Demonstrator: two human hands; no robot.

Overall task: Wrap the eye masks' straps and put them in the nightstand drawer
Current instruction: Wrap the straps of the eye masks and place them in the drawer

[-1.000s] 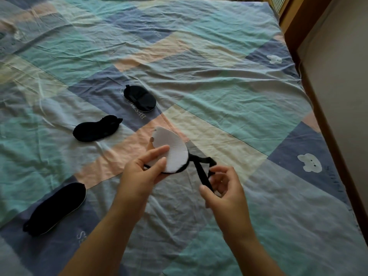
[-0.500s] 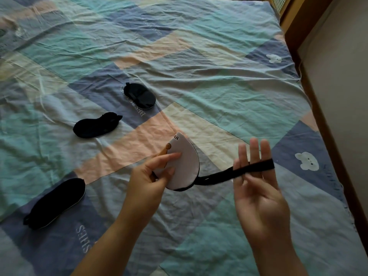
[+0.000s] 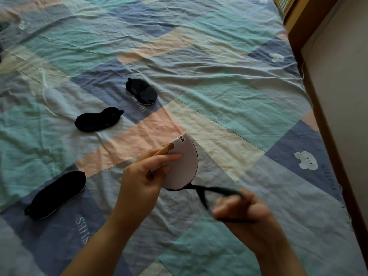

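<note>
Holding a folded mask over the bed

The left hand [image 3: 143, 176] pinches a folded white eye mask [image 3: 184, 166]. Its black strap [image 3: 209, 191] runs right into the blurry right hand [image 3: 242, 211], curled around it. Three dark masks [image 3: 56, 193] [image 3: 98, 119] [image 3: 142, 92] lie farther left on the bedsheet [image 3: 229, 86].

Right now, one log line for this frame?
step: wrapping strap | left hand: white mask | right hand: strap | bed: three black masks

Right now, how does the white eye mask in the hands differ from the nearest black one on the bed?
The white eye mask is folded and held by the left hand, its strap pulled out by the right hand. The black eye mask lies flat and untouched on the bedsheet. Both are eye masks.
</note>
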